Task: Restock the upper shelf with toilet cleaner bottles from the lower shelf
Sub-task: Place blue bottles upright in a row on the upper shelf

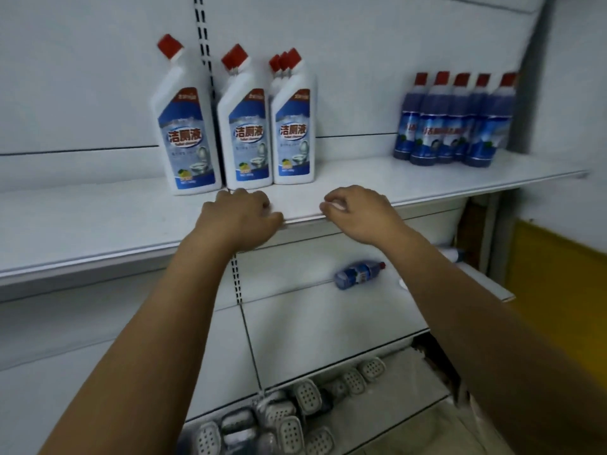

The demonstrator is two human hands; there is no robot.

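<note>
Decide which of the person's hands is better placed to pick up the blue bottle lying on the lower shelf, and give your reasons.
Probably the right hand. It rests on the upper shelf edge almost above the blue bottle, which lies just inside the right forearm. The left hand sits farther left and would have to cross over.

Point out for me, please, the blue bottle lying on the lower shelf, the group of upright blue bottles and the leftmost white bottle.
Lying blue bottle (358, 274): head view, mid-body label.
Upright blue bottles (455, 126): head view, middle bottle's label.
Leftmost white bottle (185, 139): head view, front label.
</note>
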